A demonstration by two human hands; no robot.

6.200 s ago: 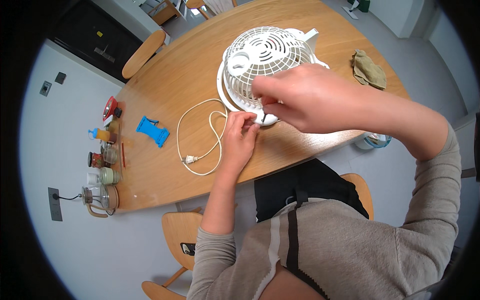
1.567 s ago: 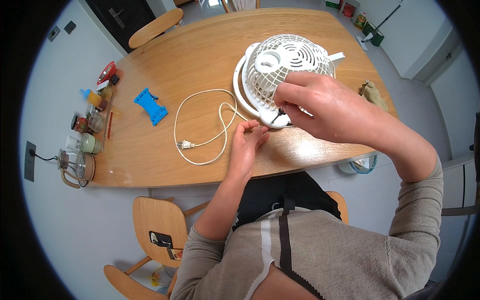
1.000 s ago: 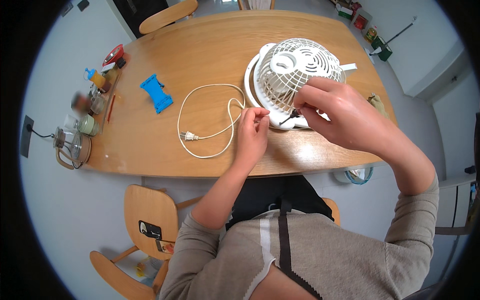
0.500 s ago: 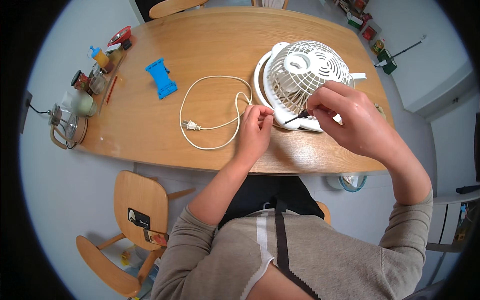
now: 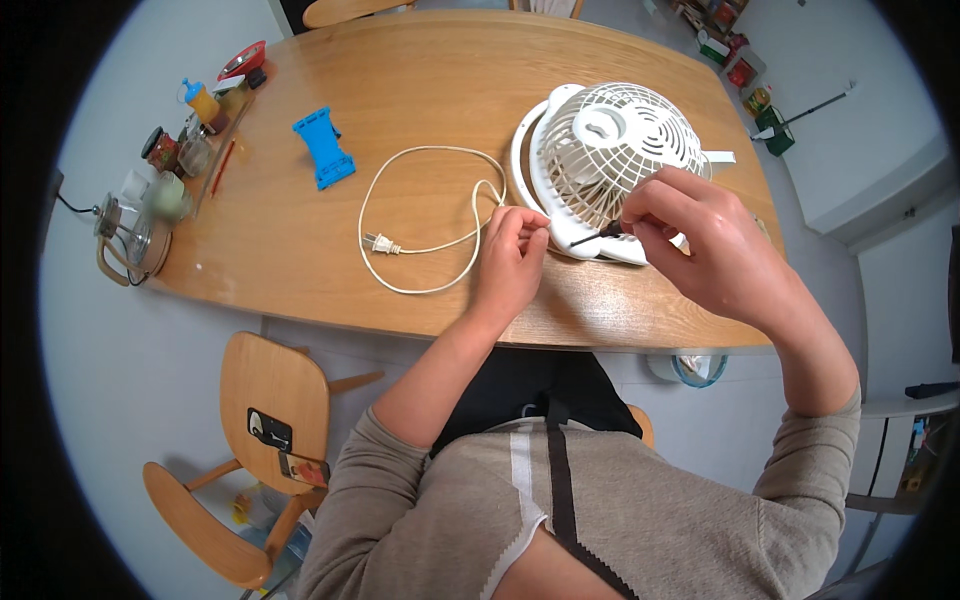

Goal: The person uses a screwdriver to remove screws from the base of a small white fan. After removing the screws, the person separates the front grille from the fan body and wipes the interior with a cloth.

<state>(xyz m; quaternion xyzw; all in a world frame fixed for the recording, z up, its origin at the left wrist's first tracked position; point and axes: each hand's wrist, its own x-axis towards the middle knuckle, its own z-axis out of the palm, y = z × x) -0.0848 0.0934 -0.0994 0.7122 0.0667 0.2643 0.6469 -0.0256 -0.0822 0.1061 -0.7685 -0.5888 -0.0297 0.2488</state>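
A white fan (image 5: 556,160) with a domed grille lies on the table in front of me, its round boss facing up. My right hand (image 5: 705,235) is closed around a screwdriver (image 5: 594,237) with a dark handle. The thin shaft slants down to the left, and its tip meets the rounded corner at the fan's near edge. My left hand (image 5: 515,250) rests on the table beside that corner, thumb and fingers curled against the fan's rim; its fingertips are partly hidden. A pale power cord (image 5: 425,290) with a two-prong plug (image 5: 381,244) loops to the left of this hand.
A blue plastic piece (image 5: 324,148) lies on the wooden table (image 5: 270,240) to the left. Jars, a squeeze bottle (image 5: 203,104) and a glass kettle (image 5: 150,245) line the left edge. Below stand a wooden chair (image 5: 275,370) holding two phones and a bin (image 5: 690,369).
The view has shifted slightly. Both hands keep nearly the same places, with the screwdriver's tip still at the fan's corner.
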